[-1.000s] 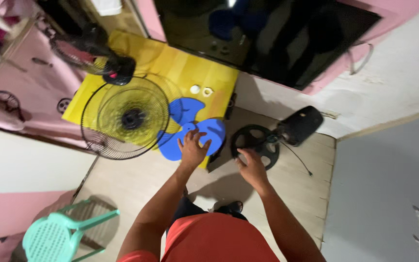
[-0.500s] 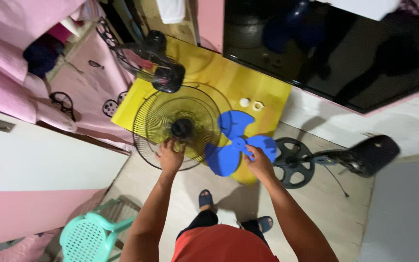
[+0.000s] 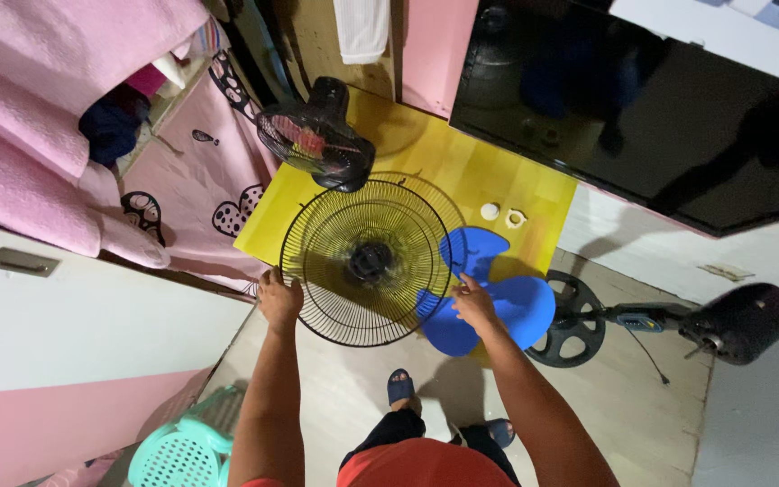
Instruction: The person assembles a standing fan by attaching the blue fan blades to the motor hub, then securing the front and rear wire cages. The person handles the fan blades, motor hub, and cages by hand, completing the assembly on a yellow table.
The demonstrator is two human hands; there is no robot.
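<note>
Gripping the grille (image 3: 367, 261) rim at both sides: the left hand (image 3: 279, 300) is closed on its left edge, the right hand (image 3: 473, 304) curled at its right edge, over the blue blade (image 3: 498, 307). The grille overhangs the yellow table (image 3: 498, 176); a slip could drop it. Open floor (image 3: 362, 397) lies below; the small fan (image 3: 317, 135) crowds the far side.

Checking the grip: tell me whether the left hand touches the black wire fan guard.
Touching. The head view shows the left hand with fingers on the fan guard's rim.
</note>
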